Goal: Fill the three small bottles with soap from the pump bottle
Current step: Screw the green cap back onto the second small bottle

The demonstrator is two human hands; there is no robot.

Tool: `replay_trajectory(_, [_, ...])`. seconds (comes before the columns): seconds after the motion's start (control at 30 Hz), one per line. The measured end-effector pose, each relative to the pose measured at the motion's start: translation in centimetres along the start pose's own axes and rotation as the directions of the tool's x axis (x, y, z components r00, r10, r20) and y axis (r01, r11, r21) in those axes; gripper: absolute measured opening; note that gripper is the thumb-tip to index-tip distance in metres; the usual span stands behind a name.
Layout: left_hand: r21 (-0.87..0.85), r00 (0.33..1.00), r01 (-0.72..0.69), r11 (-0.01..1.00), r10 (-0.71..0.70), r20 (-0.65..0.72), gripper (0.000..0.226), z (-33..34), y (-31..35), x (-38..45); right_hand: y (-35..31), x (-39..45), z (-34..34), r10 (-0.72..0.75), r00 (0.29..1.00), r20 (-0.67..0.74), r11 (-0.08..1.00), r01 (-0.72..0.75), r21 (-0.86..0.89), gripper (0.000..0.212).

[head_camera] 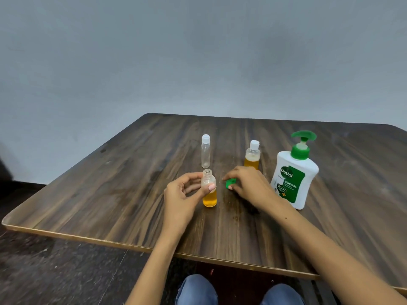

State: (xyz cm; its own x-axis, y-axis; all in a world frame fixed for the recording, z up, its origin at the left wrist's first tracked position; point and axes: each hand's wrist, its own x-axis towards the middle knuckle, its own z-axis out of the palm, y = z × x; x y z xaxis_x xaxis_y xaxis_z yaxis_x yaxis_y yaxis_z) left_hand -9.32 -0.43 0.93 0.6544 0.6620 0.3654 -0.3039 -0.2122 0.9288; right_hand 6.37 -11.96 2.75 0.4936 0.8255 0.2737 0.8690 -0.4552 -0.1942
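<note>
An uncapped small bottle, partly full of orange soap, stands on the wooden table. My left hand grips its upper part between thumb and fingers. Just to its right, my right hand pinches a green cap that lies low over the tabletop. Behind stands an empty clear small bottle with a white cap. A third small bottle, white-capped and about half full of orange soap, stands further right. The white pump bottle with a green pump head stands at the right.
The table's front edge runs close to my knees. A grey wall rises behind the table. Dark floor shows at the left.
</note>
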Motion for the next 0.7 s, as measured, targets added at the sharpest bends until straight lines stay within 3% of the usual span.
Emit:
replay_trajectory(0.1, [0.0, 1.0, 0.008, 1.0, -0.008, 0.021, 0.035, 0.3, -0.2, -0.2, 0.1, -1.2, -0.8, 0.08, 0.986, -0.143, 0.942, -0.028, 0.336, 0.02])
replay_trajectory(0.17, [0.006, 0.999, 0.006, 1.0, -0.006, 0.031, 0.036, 0.4, -0.2, -0.3, -0.6, -2.2, -1.5, 0.207, 0.947, -0.247, 0.749, 0.009, 0.662, 0.015])
replay_trajectory(0.23, [0.012, 0.999, 0.002, 1.0, -0.002, 0.037, 0.037, 0.5, -0.2, -0.5, -1.6, -2.9, -2.0, 0.302, 0.924, -0.236, 0.499, 0.058, 0.865, 0.014])
replay_trajectory(0.3, [0.015, 0.999, 0.004, 1.0, -0.005, 0.042, 0.038, 0.7, -0.3, -0.6, -2.3, -3.0, -2.2, 0.335, 0.925, -0.178, 0.294, 0.077, 0.953, 0.019])
replay_trajectory(0.37, [0.026, 0.999, 0.002, 1.0, -0.003, 0.045, 0.038, 0.7, -0.4, -0.8, -2.8, -3.0, -2.4, 0.288, 0.946, -0.152, 0.176, 0.104, 0.979, 0.029])
replay_trajectory(0.53, [0.05, 0.999, -0.027, 0.998, 0.025, 0.048, 0.039, 0.8, -0.1, -1.1, -3.8, -2.5, -2.2, 0.169, 0.962, -0.216, 0.169, 0.188, 0.968, 0.024])
replay_trajectory(0.7, [0.101, 0.997, -0.041, 0.994, 0.034, 0.074, 0.035, 0.8, -0.1, -1.3, -3.7, -2.3, -1.5, 0.11, 0.969, -0.221, 0.282, 0.183, 0.942, 0.023])
